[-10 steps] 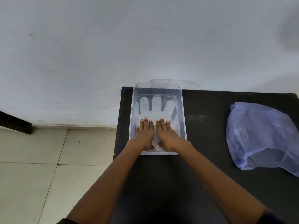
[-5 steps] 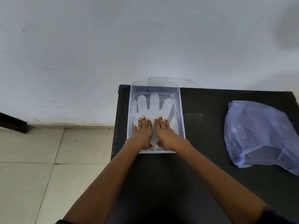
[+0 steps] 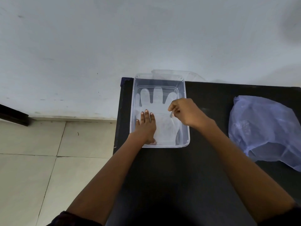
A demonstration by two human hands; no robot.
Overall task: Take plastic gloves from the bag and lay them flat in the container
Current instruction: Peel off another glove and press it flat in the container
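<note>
A clear plastic container [image 3: 187,128] stands at the far left corner of the black table [image 3: 171,176]. A translucent plastic glove [image 3: 158,101] lies spread inside it, fingers pointing away from me. My left hand [image 3: 145,126] rests flat on the glove's left side, palm down. My right hand [image 3: 187,111] is raised over the container's right side, thumb and forefinger pinched at the glove's right edge. The pale blue plastic bag [image 3: 263,128] lies crumpled at the table's right, apart from both hands.
A clear lid [image 3: 187,74] leans between the container and the white wall. The table's left edge drops to a tiled floor [image 3: 32,160]. A dark beam [image 3: 13,116] runs along the floor at far left.
My right hand has lifted off the glove and moved right, its fingers now curled into a pinch. My left hand stays pressed flat on the glove.
</note>
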